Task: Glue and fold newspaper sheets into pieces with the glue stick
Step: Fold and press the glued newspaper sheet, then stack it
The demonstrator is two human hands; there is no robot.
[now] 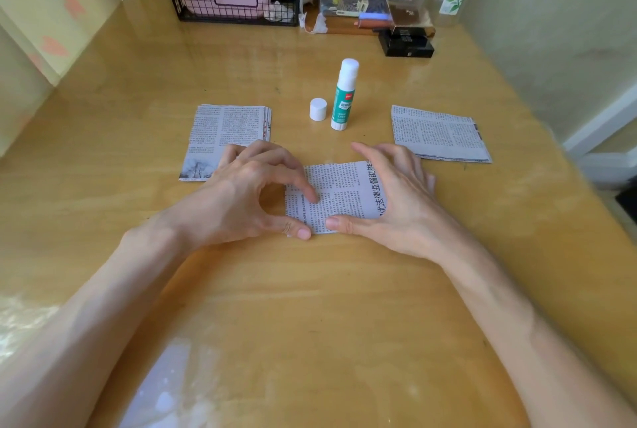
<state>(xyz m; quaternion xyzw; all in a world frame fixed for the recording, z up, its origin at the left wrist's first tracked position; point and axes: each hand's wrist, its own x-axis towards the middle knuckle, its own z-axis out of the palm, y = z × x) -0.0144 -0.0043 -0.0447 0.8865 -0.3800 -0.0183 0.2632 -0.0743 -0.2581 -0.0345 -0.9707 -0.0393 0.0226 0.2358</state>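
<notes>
Far left on the desk [103, 207]: stack of newspaper sheets [224, 134], partly under the left hand [248, 200]. Its grip is apart; index tip and thumb press the folded sheet [337, 193] at mid-desk. Behind it: cap [317, 109] off, glue stick [343, 96] upright, uncapped. Right hand [396, 200]: grip apart, fingers spread flat on the sheet's right end. Far right: a folded piece [439, 133].

Risks, as judged: lifting too soon lets the fold spring open; uneven pressure skews it; the open glue may dry or get knocked over.
</notes>
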